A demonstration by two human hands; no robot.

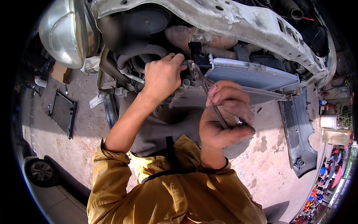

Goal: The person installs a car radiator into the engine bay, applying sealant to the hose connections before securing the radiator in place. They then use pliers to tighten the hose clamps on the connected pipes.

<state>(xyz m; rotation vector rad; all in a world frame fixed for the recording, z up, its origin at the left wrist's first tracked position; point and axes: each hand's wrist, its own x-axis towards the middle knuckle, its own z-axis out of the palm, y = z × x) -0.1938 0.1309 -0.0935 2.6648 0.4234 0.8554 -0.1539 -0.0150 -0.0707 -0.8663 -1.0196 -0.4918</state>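
My right hand (227, 115) is closed round a long metal wrench (206, 89), which slants up and away to the left. Its far end meets a small metal fitting (188, 63) beside the upper left corner of the radiator (253, 72). A small shiny metal piece (239, 120) shows between the fingers and palm of that hand; what it is I cannot tell. My left hand (163, 74) is closed, thumb and fingers pinched at the same fitting. Whatever lies between those fingertips is hidden.
The car's pale front crossmember (238, 22) arches above both hands. A headlight (61, 35) hangs at the far left, with hoses (126, 63) below it. On the ground lie a dark framed panel (62, 114) and a grey bumper (298, 130). Another car (48, 190) stands at lower left.
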